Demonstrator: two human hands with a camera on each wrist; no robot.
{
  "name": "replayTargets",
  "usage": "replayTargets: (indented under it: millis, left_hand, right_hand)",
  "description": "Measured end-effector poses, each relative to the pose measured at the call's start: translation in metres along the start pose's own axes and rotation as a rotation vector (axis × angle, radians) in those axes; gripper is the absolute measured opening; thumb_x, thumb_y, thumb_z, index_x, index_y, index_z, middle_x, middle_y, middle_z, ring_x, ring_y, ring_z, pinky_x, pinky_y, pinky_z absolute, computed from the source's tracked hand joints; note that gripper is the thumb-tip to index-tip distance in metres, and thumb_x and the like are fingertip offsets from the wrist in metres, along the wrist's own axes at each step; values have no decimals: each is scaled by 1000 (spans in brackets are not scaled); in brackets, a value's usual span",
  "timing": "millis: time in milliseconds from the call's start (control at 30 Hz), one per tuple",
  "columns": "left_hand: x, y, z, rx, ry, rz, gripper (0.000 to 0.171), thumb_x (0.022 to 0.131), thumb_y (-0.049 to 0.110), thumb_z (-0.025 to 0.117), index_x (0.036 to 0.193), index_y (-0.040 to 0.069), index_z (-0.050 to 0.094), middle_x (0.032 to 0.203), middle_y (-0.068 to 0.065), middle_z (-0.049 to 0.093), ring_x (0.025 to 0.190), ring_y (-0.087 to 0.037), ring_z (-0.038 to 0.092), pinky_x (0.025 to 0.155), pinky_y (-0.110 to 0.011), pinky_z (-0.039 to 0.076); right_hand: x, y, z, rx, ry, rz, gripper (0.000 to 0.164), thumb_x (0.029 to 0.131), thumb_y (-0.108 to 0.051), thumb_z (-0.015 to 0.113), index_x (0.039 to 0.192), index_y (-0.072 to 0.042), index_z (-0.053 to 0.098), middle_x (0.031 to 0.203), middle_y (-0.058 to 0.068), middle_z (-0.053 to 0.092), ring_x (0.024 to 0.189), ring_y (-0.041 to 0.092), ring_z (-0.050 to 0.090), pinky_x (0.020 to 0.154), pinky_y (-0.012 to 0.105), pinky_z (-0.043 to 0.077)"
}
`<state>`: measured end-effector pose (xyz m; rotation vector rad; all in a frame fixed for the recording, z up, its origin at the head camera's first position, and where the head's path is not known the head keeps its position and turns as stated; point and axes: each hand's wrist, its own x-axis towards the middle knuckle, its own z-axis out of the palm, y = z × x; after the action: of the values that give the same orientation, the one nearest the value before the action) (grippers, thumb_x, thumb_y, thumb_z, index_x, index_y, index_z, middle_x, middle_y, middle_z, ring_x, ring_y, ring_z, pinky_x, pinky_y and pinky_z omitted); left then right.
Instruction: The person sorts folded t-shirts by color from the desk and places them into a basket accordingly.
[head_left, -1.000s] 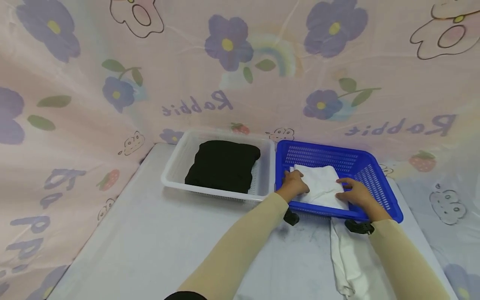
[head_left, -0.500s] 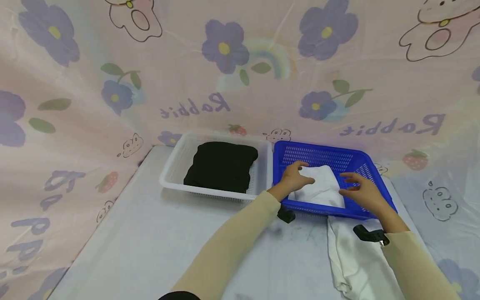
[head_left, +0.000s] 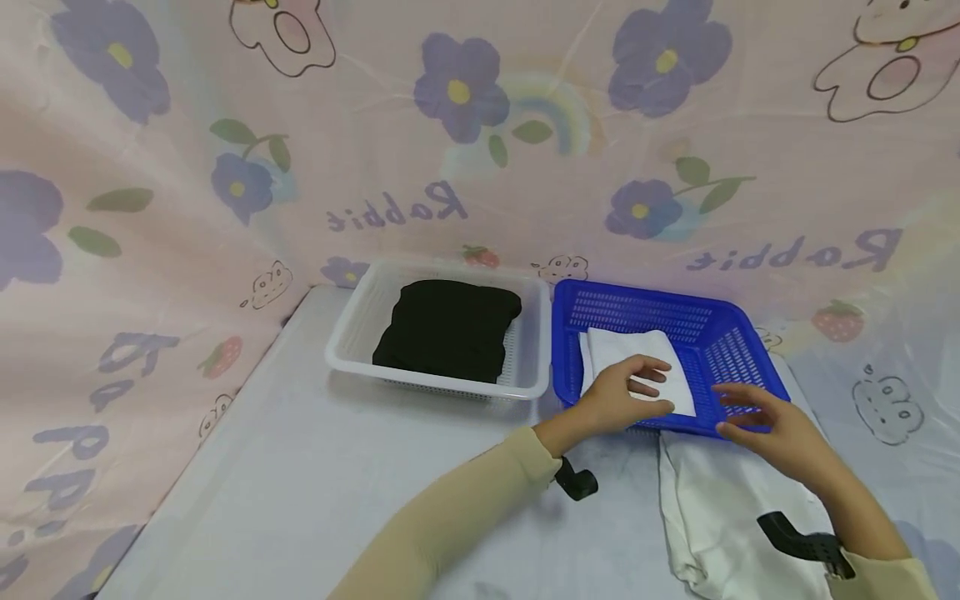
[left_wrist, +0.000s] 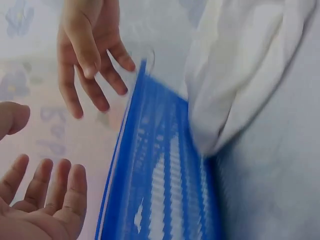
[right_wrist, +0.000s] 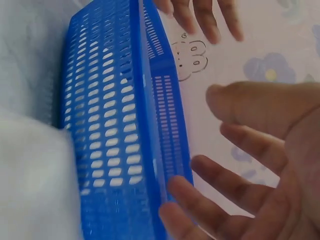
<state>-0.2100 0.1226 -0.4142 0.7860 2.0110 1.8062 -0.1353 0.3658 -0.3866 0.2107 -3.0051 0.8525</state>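
My left hand [head_left: 618, 396] is raised over the front of the blue basket [head_left: 637, 292], fingers loosely bent and nothing in them. Inside that basket lies a folded white cloth [head_left: 637, 346], partly covered by the left hand in the head view. My right hand [head_left: 783, 433] hovers at the basket's front right corner, its fingers spread and holding nothing. Below it a second white cloth [head_left: 705, 517] lies loosely bunched on the table in front of the basket. In the right wrist view the right hand [right_wrist: 250, 175] shows beside the basket's perforated wall [right_wrist: 107, 100].
A white basket [head_left: 352, 371] stands left of the blue one and holds a folded black cloth [head_left: 450, 329]. Both stand on a white-covered table [head_left: 300, 483]. Behind and at the sides hangs a printed curtain [head_left: 525, 200] with flowers and rabbits.
Both hands have let go of the folded white cloth in the blue basket. They have lifted and drawn back toward the front right; the cloth stays in the basket.
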Motion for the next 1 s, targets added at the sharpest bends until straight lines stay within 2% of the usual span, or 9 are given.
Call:
replayTargets:
  millis: [33, 133, 233, 333, 433, 600, 800, 933, 1000]
  left_hand:
    - [-4, 1, 5, -5, -13, 11, 46, 85, 17, 74, 127, 19, 59, 120, -1, 65, 93, -2, 65, 73, -16, 52]
    - [-17, 1, 19, -22, -46, 6, 42, 84, 14, 74, 124, 18, 62, 116, -1, 67, 83, 6, 62, 70, -15, 52]
    - [-28, -2, 33, -24, -69, -27, 38, 84, 14, 75, 120, 20, 64, 109, 6, 68, 79, 8, 60, 68, -15, 51]
    - [-36, -11, 45, -5, -80, -63, 36, 83, 17, 76, 117, 22, 66, 102, 15, 66, 78, 9, 60, 67, -16, 50]
    - [-42, -23, 55, 16, -73, -97, 37, 81, 19, 76, 116, 26, 66, 103, 18, 63, 81, 7, 59, 69, -15, 49]
    - [-51, -39, 73, 13, -9, -197, 45, 78, 18, 79, 119, 28, 64, 117, 12, 58, 92, -1, 58, 72, -17, 47]
    - [-58, -52, 93, 45, 67, -312, 54, 71, 21, 84, 119, 33, 62, 103, 10, 52, 82, -1, 45, 67, -19, 40]
    - [-64, -60, 105, 63, 92, -332, 57, 69, 21, 85, 118, 34, 61, 89, 10, 47, 74, 0, 39, 64, -17, 36]
    - [-67, -64, 110, 87, 102, -322, 60, 67, 21, 86, 119, 34, 60, 87, 11, 44, 75, 1, 39, 63, -16, 36]
  right_hand:
    - [-6, 2, 0, 2, -3, -4, 56, 89, -22, 70, 137, -2, 48, 125, 29, 56, 84, -18, 51, 63, 21, 51]
    - [-24, 11, 1, 3, -13, 0, 53, 89, -21, 70, 134, -2, 51, 125, -6, 61, 86, -17, 53, 63, 21, 52]
    - [-40, 21, 2, -10, -31, 23, 50, 88, -24, 71, 131, -4, 54, 114, -37, 47, 86, -13, 57, 63, 21, 51]
    - [-52, 30, 2, -19, -53, 52, 50, 87, -23, 72, 129, -2, 55, 108, -44, 41, 83, -12, 57, 62, 21, 51]
    - [-60, 39, 3, -45, -81, 97, 54, 86, -23, 72, 130, 1, 53, 111, -29, 56, 81, -15, 55, 62, 22, 52]
    - [-67, 59, 2, -114, -141, 195, 59, 87, -31, 71, 131, 4, 52, 125, 29, 57, 83, 4, 64, 64, 25, 54]
    - [-75, 87, 7, -161, -167, 242, 62, 86, -39, 70, 130, 1, 53, 129, 34, 52, 92, 22, 67, 73, 42, 55]
    - [-79, 100, 12, -165, -247, 303, 70, 87, -44, 68, 135, 3, 47, 136, 43, 36, 103, 56, 56, 77, 57, 50]
    - [-81, 105, 15, -171, -305, 355, 76, 87, -48, 66, 138, 2, 42, 137, 45, 31, 104, 58, 54, 77, 57, 50]
